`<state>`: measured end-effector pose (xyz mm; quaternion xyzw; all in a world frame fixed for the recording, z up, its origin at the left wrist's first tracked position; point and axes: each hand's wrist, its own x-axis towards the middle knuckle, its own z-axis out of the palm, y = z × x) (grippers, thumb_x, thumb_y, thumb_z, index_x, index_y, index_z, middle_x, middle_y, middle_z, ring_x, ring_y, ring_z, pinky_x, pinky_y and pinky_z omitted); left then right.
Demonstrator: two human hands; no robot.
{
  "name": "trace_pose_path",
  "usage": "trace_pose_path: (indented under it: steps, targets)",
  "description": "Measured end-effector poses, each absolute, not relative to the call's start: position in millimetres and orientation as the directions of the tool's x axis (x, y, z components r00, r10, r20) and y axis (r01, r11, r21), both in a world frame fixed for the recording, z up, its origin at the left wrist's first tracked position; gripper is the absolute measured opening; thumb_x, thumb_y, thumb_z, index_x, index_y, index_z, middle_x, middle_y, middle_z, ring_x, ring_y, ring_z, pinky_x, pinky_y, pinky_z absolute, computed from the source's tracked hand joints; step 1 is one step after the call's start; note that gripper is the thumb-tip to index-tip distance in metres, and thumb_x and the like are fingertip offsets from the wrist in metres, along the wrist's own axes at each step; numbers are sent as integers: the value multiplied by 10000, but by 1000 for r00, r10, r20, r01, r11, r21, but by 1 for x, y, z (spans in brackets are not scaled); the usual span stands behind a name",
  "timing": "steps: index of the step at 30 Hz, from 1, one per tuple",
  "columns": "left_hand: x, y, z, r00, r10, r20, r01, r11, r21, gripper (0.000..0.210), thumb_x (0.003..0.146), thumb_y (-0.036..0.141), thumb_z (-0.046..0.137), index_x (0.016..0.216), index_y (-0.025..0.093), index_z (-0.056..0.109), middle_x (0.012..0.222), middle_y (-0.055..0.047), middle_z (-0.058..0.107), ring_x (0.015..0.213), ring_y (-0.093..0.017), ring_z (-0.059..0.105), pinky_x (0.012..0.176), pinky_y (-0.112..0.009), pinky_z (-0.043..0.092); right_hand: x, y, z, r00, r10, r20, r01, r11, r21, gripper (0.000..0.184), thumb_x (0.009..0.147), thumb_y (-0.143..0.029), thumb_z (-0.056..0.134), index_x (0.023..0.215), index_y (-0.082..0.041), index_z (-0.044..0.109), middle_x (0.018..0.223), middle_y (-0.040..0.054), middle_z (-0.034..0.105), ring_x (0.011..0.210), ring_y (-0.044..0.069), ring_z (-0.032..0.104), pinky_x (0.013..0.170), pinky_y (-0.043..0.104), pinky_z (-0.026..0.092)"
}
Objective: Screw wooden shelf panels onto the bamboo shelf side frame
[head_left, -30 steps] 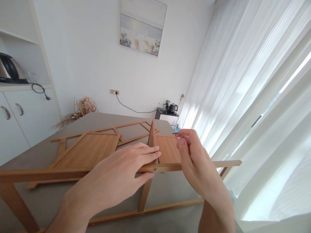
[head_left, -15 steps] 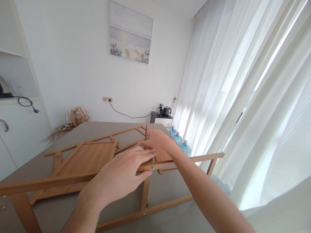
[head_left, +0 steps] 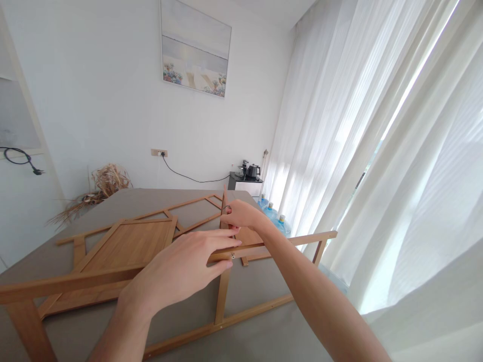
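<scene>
It looks like a home: curtains [head_left: 362, 166], framed painting [head_left: 195, 48], kettle [head_left: 253, 171].

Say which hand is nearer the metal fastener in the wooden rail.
Left. The left hand holds the wooden rail right beside the metal fastener; the right hand is farther off, beyond the rail.

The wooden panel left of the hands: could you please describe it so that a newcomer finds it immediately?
On the grey-brown table, find the near wooden frame. Behind and below the left part of its top rail, left of the left hand, lies the wooden panel. Its middle is solid wood, while the flat frame beyond it is open.
</scene>
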<state>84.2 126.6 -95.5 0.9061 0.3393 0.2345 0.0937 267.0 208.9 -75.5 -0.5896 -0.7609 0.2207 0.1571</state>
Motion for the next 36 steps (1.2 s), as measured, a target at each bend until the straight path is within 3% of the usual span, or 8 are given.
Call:
trace_pose_path:
  steps: [6,11,17,25,29,36]
  targets:
    - [84,125,-93,672,651,354,567,-759,320,412,914,389,517,1322,422,562,1397,100,546,1265,-228,548,1045,-350,453,268,209,-76,-280,959,37,846,265,-463,248,713,-178,493,530,-218,330,482,-22,572,573,120,585,615,205,443]
    - [84,126,-96,670,656,348,586,-755,294,422,910,391,521,1328,442,546,1419,116,520,1277,-226,537,1049,-356,449,268,208,-77,-287,958,11,821,252,-512,260,715,-174,488,535,-218,306,499,-34,580,536,95,574,603,189,440]
    - [83,125,-100,662,671,333,617,-741,267,468,924,427,493,1392,432,477,1424,105,515,1300,-235,514,1057,-383,441,266,208,-76,-298,954,40,881,291,-373,293,721,-209,500,496,-220,312,469,-23,501,588,127,526,521,216,371]
    - [87,129,-104,672,629,391,566,-777,277,405,926,432,522,1327,402,569,1386,83,563,1301,-221,502,1068,-349,444,258,197,-68,-305,952,38,928,306,-214,219,781,-226,504,562,-204,501,598,22,606,678,163,586,536,229,373]
    - [87,129,-106,660,636,401,588,-769,251,376,936,462,508,1300,419,588,1402,83,545,1282,-217,507,1069,-362,452,253,193,-65,-322,944,70,934,329,-137,292,859,-246,456,587,-188,547,713,64,660,749,179,620,534,232,358]
    - [85,130,-109,682,599,419,573,-794,203,397,945,453,500,1336,412,557,1386,75,564,1327,-225,455,1094,-387,428,256,190,-63,-317,946,64,936,323,-141,296,866,-259,468,615,-170,597,728,72,676,720,171,625,502,226,331]
